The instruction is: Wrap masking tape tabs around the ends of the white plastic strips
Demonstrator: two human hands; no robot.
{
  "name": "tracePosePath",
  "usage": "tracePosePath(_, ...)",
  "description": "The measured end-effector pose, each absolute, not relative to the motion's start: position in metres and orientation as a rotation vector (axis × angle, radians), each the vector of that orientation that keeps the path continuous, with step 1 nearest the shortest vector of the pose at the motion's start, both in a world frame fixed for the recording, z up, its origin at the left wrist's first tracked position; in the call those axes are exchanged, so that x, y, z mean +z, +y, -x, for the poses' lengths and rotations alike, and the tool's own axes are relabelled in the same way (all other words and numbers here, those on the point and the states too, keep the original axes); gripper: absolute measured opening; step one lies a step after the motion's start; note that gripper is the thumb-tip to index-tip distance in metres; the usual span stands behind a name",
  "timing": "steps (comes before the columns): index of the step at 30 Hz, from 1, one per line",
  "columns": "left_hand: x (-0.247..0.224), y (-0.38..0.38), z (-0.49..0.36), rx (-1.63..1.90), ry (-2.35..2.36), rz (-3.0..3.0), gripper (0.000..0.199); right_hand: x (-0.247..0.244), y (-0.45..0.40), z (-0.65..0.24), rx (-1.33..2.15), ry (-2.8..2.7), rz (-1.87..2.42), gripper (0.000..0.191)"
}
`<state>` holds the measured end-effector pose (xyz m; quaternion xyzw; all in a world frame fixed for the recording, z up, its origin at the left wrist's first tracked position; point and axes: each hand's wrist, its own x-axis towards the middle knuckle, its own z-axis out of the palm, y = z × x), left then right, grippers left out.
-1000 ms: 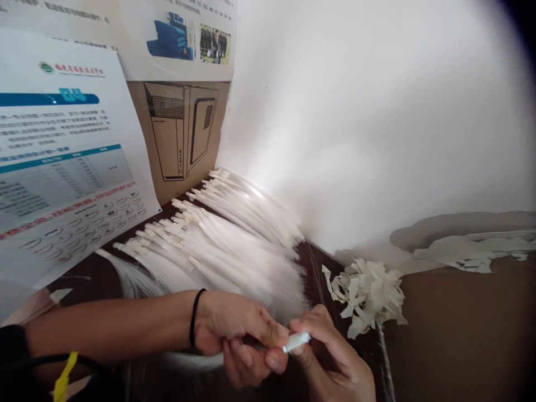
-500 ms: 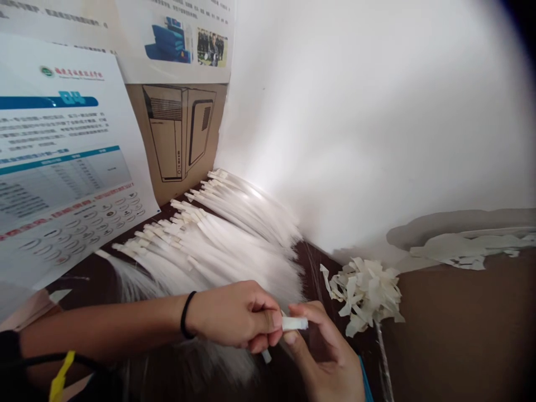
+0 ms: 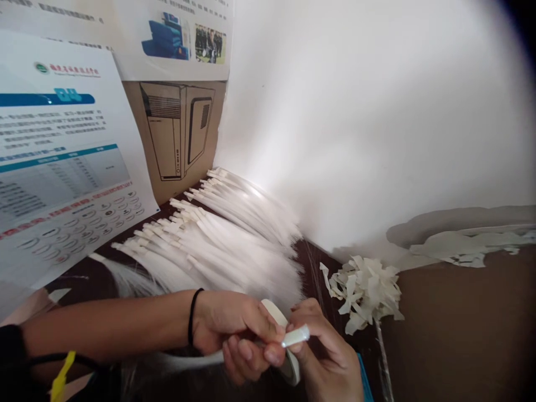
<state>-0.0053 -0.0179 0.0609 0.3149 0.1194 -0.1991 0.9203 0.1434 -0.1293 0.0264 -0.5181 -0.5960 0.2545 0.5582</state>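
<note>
My left hand [image 3: 240,332] is closed around a bundle of white fibres, its loose strands [image 3: 196,360] trailing left below the forearm. The bundle's taped end [image 3: 296,336] sticks out to the right past my thumb and fingertips. Between the hands, partly hidden by fingers, a roll of off-white tape [image 3: 292,371] stands on edge. My right hand [image 3: 324,349] has its thumb and index finger closed at the roll, right behind the taped end. Just beyond lie many similar white fibre bundles [image 3: 234,245] with wrapped ends pointing left.
A heap of torn tape strips [image 3: 368,290] sits right of my hands, beside brown cardboard [image 3: 460,329]. A white wall [image 3: 368,111] rises behind. Printed sheets [image 3: 62,178] and a carton with a computer-case drawing [image 3: 178,134] stand at the left.
The tape roll has come into plain view between my hands. My left fingers have turned so several now show below, and the bundle's taped end tilts upward more.
</note>
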Motion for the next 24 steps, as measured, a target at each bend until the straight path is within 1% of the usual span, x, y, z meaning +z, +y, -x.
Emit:
tracePosePath(4, 0.068, -0.026, 0.006, -0.152, 0.517, -1.154, 0.027, 0.021, -0.132, -0.14, 0.628, -1.317, 1.302, 0.016)
tracePosePath(6, 0.074, -0.031, 0.007, -0.014, 0.616, -1.43, 0.022, 0.02, -0.132, -0.14, 0.613, -1.322, 1.329, 0.015)
tracePosePath(8, 0.079, -0.034, 0.009, 0.044, 0.636, -1.587, 0.024, 0.02, -0.131, -0.141, 0.578, -1.344, 1.317, 0.012)
tracePosePath(10, 0.082, -0.034, 0.01, 0.001, 0.6, -1.502, 0.027, 0.022, -0.131, -0.144, 0.55, -1.378, 1.306, 0.005)
tracePosePath(12, 0.081, -0.032, 0.01, -0.05, 0.557, -1.332, 0.028, 0.022, -0.13, -0.146, 0.523, -1.412, 1.32, 0.012)
tracePosePath(14, 0.078, -0.029, 0.01, -0.069, 0.517, -1.194, 0.034, 0.021, -0.13, -0.148, 0.517, -1.433, 1.352, 0.018)
tracePosePath(18, 0.07, -0.026, 0.009, -0.107, 0.449, -0.948, 0.044, 0.018, -0.128, -0.144, 0.522, -1.398, 1.381, 0.011)
tracePosePath(21, 0.067, -0.026, 0.008, -0.19, 0.396, -0.787, 0.041, 0.018, -0.125, -0.14, 0.431, -1.347, 1.394, 0.011)
tracePosePath(24, 0.065, -0.024, 0.007, -0.286, 0.342, -0.672, 0.03, 0.019, -0.124, -0.138, 0.39, -1.334, 1.43, 0.013)
